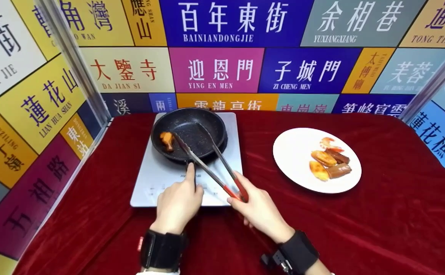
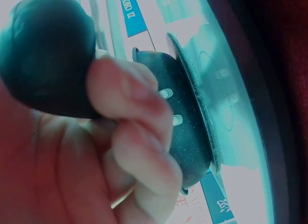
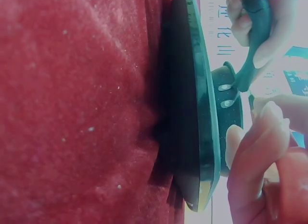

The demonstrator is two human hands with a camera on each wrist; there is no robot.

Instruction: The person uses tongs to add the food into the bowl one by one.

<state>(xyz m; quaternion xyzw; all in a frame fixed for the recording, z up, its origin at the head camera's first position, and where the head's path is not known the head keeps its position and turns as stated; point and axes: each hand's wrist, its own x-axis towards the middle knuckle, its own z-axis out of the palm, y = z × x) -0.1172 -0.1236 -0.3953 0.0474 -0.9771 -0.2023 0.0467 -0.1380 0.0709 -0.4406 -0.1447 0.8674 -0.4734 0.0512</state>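
Observation:
My left hand (image 1: 177, 204) grips the black handle (image 2: 48, 56) of a dark speckled frying pan (image 1: 186, 120), its index finger pointing along the handle. My right hand (image 1: 260, 210) holds metal tongs (image 1: 222, 156) with red grips. The tongs' arms stand apart, both tips inside the pan. One tip is beside a browned piece of food (image 1: 167, 140), which looks like a small chicken drumstick, at the pan's left side; whether they touch I cannot tell. Beneath the pan is a silver-white induction cooktop (image 1: 146, 187).
To the right, a white oval plate (image 1: 293, 160) bears a shrimp (image 1: 330, 144), yellow-browned pieces (image 1: 319, 170) and brown pieces (image 1: 339, 170). Dark red cloth (image 1: 104, 214) covers the table. Panels with printed signs (image 1: 216, 70) rise behind and at both sides.

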